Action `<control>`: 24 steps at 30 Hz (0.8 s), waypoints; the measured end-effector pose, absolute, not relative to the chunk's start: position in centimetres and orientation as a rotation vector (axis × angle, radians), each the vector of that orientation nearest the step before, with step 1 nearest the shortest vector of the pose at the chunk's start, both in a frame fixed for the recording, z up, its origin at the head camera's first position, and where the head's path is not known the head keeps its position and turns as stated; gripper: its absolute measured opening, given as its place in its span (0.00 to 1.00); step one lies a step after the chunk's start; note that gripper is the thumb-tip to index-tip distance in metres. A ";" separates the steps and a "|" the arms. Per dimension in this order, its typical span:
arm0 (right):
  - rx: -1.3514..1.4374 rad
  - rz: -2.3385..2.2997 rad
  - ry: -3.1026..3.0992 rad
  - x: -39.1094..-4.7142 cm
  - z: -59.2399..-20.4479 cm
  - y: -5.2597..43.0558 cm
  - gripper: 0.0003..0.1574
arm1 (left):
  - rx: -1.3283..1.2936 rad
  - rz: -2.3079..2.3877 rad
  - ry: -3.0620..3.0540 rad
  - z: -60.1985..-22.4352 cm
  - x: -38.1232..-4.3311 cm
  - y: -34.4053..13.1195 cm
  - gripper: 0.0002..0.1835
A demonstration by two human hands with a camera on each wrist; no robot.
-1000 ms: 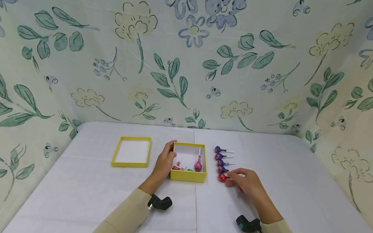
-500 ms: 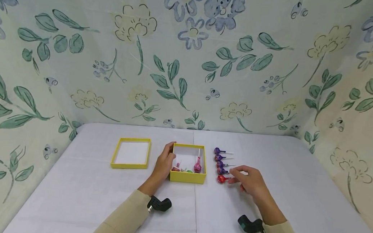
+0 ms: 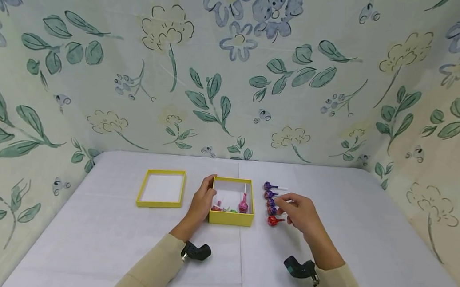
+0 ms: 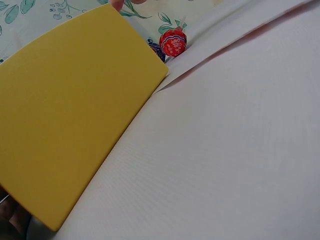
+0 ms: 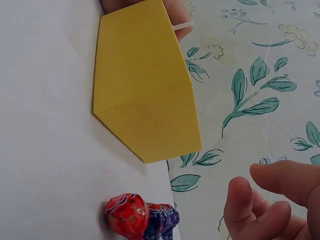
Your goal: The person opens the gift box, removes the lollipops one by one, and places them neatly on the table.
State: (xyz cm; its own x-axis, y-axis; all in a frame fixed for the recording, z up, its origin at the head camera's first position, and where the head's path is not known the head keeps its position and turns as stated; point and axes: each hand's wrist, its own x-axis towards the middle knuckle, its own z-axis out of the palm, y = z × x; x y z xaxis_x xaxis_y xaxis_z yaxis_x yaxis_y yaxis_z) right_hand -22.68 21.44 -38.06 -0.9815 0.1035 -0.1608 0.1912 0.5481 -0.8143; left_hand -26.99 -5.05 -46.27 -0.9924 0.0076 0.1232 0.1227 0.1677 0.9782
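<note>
Right of the box (image 3: 230,218), five lollipops (image 3: 270,203) form a column. The right grip (image 3: 298,212), relaxed and apparently empty, hangs at their sticks (image 3: 282,188); contact should be light, lest adjacent ones roll. The left grip (image 3: 203,200) clasps the box's left side.
</note>
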 end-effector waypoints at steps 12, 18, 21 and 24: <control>0.071 -1.420 2.696 -24.3 -36.6 19.4 0.18 | -0.118 -1.963 -2.331 -46.5 -27.0 -5.1 0.27; -0.018 -1.392 2.694 -24.9 -36.3 18.9 0.16 | -0.129 -1.976 -2.320 -46.5 -26.8 -5.1 0.28; -0.075 -1.364 2.703 -25.2 -36.3 18.8 0.15 | -0.141 -1.968 -2.322 -46.4 -26.8 -5.1 0.28; -0.186 -1.319 2.723 -25.7 -36.4 18.7 0.14 | -0.145 -1.954 -2.329 -46.3 -26.8 -5.1 0.28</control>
State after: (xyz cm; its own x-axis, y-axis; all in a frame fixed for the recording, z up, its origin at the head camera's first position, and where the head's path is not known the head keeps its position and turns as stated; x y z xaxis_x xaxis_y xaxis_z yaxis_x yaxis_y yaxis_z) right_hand -25.70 18.66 -36.37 -0.9864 -0.1577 -0.0455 -0.0621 0.6149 -0.7862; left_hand -26.80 -5.12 -46.34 -0.9907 0.0098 0.1359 0.1356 0.1729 0.9756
